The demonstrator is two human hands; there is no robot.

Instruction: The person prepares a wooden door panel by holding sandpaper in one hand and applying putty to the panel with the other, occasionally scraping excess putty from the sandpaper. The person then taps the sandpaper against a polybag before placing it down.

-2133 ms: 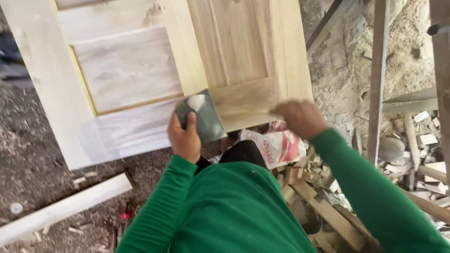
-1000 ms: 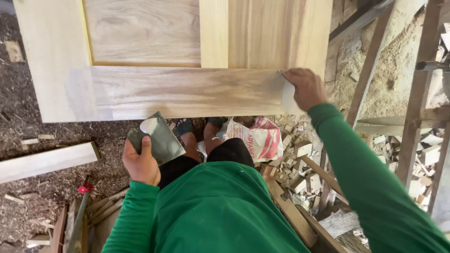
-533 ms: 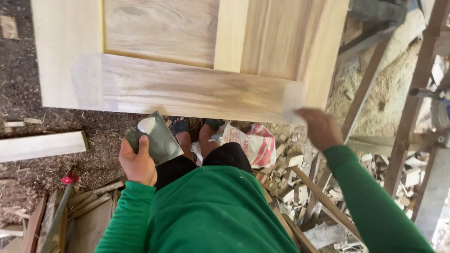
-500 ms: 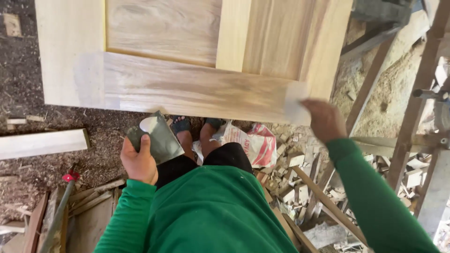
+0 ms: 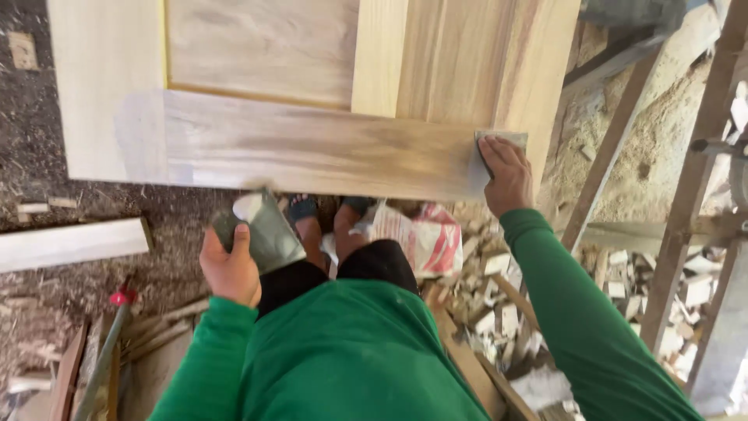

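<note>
I see the right hand point(image 5: 506, 175) pressing a small grey pad point(image 5: 502, 139) flat against the lower rail of the wooden door point(image 5: 312, 148), at its right end. The left hand point(image 5: 230, 265) is closed around a grey plate point(image 5: 261, 230) carrying pale filler, held below the door's lower edge

Grey scraper point(image 5: 499, 148) lies flat on pale wooden door point(image 5: 312, 148).

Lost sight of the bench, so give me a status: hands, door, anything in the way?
Right hand presses a scraper on the wooden door rail. Left hand holds a grey pad off the door. Nothing in the way.
</note>
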